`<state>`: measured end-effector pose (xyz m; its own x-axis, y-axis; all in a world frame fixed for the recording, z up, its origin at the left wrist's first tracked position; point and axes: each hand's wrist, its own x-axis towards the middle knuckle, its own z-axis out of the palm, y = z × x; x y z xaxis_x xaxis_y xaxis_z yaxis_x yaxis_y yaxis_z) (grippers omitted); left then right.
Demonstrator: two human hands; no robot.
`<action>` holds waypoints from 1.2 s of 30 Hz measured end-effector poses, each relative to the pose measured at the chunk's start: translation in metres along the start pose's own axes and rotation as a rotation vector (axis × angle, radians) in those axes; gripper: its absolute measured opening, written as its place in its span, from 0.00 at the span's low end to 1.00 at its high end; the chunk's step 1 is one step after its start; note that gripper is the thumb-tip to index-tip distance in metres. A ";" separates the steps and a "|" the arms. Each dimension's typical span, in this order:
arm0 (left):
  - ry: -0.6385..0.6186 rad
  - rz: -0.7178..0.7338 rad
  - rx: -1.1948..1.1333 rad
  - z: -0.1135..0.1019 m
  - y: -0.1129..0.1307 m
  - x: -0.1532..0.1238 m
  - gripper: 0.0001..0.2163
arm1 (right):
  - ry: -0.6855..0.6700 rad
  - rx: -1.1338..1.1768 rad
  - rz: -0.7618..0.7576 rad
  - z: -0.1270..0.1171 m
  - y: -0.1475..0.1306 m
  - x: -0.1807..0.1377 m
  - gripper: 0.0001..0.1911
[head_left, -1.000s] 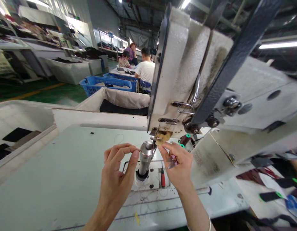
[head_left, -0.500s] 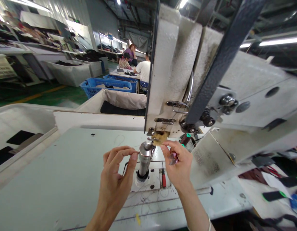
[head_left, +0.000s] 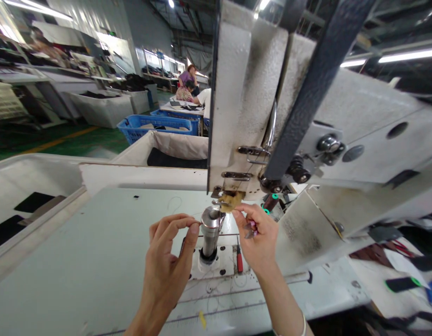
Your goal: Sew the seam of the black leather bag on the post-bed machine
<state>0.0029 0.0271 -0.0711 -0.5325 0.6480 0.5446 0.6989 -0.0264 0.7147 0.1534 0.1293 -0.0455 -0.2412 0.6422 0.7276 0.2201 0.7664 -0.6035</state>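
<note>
At the frame's centre, the right hand (head_left: 260, 240) pinches at the lower edge of a ragged, yellow, spongy pad (head_left: 233, 200) beneath the off-white, textured machine head (head_left: 233, 107). Its curled fingers grip small pink-and-grey metal snips (head_left: 251, 230), whose points could scratch something if that loose hold slipped. Just left, the left hand (head_left: 170, 254) brings thumb and fingertips together beside the shiny, cylindrical steel post (head_left: 210, 238); I cannot tell whether they hold anything. Jostling could dislodge the slim red-handled screwdriver (head_left: 240, 262) lying lower centre on the smooth, pale-green tabletop (head_left: 90, 261).
</note>
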 end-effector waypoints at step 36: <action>0.016 0.013 0.024 0.001 -0.003 0.002 0.06 | 0.013 0.069 -0.041 0.004 -0.003 0.005 0.03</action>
<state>0.0005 0.0292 -0.0728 -0.5307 0.6352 0.5612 0.7171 -0.0165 0.6967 0.1479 0.1298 -0.0415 -0.2361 0.6101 0.7564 0.1447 0.7918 -0.5935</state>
